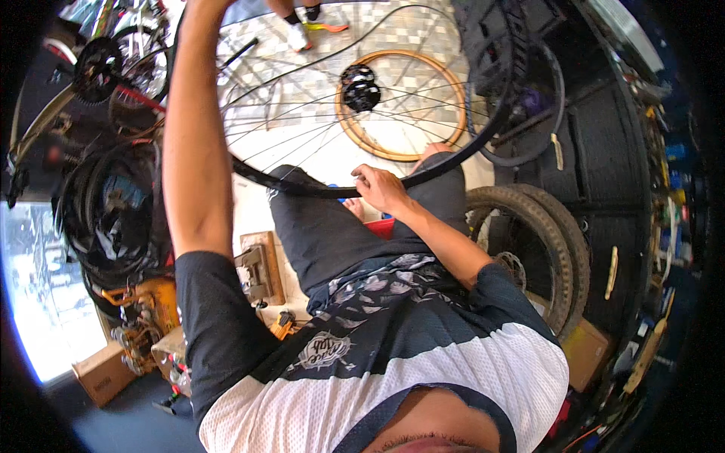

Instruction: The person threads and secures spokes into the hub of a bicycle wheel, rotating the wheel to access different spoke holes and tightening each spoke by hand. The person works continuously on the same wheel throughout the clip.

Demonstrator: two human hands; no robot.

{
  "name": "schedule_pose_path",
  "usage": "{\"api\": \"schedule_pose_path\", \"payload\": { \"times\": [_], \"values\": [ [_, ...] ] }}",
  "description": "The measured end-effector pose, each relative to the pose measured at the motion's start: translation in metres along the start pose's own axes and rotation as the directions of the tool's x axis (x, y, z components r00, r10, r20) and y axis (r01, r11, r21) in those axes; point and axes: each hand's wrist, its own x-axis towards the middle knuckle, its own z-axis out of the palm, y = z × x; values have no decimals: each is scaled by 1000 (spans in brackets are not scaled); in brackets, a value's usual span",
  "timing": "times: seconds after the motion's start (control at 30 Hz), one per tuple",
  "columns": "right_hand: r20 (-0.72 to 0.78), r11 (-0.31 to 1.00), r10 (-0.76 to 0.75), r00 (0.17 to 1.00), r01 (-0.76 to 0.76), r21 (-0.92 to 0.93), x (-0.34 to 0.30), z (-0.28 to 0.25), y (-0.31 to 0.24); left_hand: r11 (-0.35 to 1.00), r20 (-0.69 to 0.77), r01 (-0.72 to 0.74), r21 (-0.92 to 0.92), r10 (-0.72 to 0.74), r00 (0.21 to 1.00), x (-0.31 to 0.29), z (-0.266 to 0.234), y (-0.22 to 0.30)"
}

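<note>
I hold a bicycle wheel with a black rim (302, 187), thin spokes and a black hub with a cassette (360, 87) up in front of me over my knees. My right hand (381, 187) grips the lower part of the rim, fingers curled over it. My left arm (196, 136) reaches straight up along the wheel's left side, and its hand is cut off by the upper edge of the view. A black knobby tyre (495, 45) sits at the wheel's upper right part.
An orange-rimmed wheel (453, 90) lies on the tiled floor behind. Two tyred wheels (540, 241) lean at my right. Loose tyres (106, 211) pile at the left beside bicycles. A wooden block with a metal tool (260, 268), cardboard boxes (102, 374) and another person's feet (302, 26) are nearby.
</note>
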Motion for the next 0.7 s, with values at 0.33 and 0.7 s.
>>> {"api": "schedule_pose_path", "payload": {
  "times": [0.33, 0.7],
  "values": [
    [-305, 911, 23, 952, -145, -385, -47, -118, 34, 1000, -9, -9, -26, 9, 1000, 3, 1, 5],
    [-380, 952, -19, 925, -100, -291, -47, -119, 33, 992, 81, 51, 114, -61, 995, -6, 0, -6]
  ]
}}
